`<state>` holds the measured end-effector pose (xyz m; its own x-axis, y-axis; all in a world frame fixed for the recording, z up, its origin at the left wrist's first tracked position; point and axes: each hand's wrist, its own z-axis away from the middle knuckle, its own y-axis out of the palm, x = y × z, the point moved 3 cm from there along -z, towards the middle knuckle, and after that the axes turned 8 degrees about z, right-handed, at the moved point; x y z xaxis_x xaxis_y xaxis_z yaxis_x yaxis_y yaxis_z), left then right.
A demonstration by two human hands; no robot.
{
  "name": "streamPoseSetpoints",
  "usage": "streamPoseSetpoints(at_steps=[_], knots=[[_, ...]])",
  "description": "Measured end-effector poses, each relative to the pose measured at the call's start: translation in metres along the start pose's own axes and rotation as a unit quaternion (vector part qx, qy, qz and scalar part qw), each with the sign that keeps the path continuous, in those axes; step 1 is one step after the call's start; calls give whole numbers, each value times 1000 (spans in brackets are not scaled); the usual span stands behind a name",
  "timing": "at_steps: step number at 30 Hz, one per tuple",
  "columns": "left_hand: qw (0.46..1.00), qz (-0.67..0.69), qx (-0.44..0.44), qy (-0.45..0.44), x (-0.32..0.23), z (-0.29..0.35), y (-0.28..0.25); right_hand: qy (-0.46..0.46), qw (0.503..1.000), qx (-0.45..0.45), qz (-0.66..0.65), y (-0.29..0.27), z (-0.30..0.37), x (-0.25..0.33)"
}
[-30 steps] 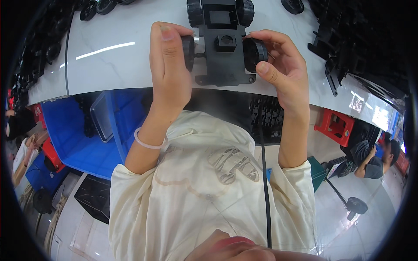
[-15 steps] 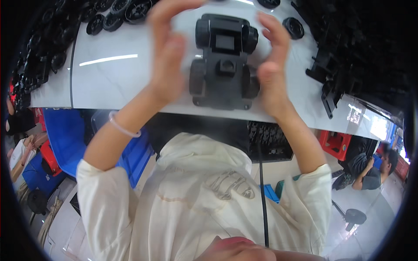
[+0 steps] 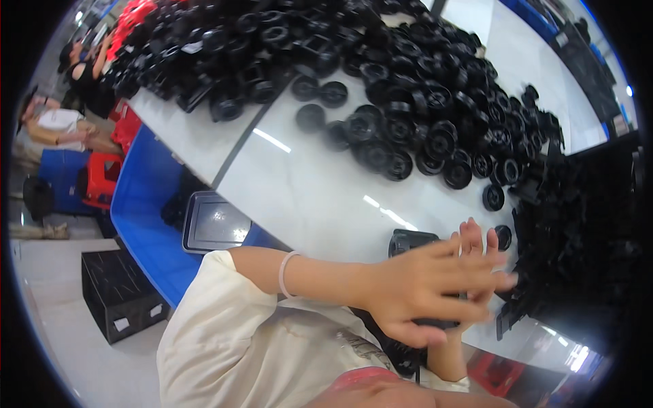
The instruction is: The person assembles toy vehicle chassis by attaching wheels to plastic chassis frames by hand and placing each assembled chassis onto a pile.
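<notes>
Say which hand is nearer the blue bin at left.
Left. The left hand is to the right of the blue bin, across the table edge; the right hand is farther right, partly hidden behind the left.

Workshop, as shown by heaped black wheels on the white table and a blue bin by its near edge.

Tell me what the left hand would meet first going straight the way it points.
Likely the heap of black parts at the right, beyond the left hand, unless the right hand, overlapping it in view, blocks the way; depth is unclear.
</notes>
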<state>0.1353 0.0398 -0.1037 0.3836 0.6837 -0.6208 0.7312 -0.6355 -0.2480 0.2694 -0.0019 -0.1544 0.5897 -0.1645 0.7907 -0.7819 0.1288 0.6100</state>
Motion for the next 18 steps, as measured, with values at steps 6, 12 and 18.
streamPoseSetpoints(at_steps=[6, 12, 18], knots=[[1000, 1, 11, 20, -30, 21, 6, 24, 992, -56, -112, 29, 5, 11], [963, 152, -207, -78, -55, 19, -119, 34, 997, -43, -50, 34, 18, 20], [798, -399, -422, 161, -92, -15, -384, -19, 995, 14, 99, 15, 28, 37]])
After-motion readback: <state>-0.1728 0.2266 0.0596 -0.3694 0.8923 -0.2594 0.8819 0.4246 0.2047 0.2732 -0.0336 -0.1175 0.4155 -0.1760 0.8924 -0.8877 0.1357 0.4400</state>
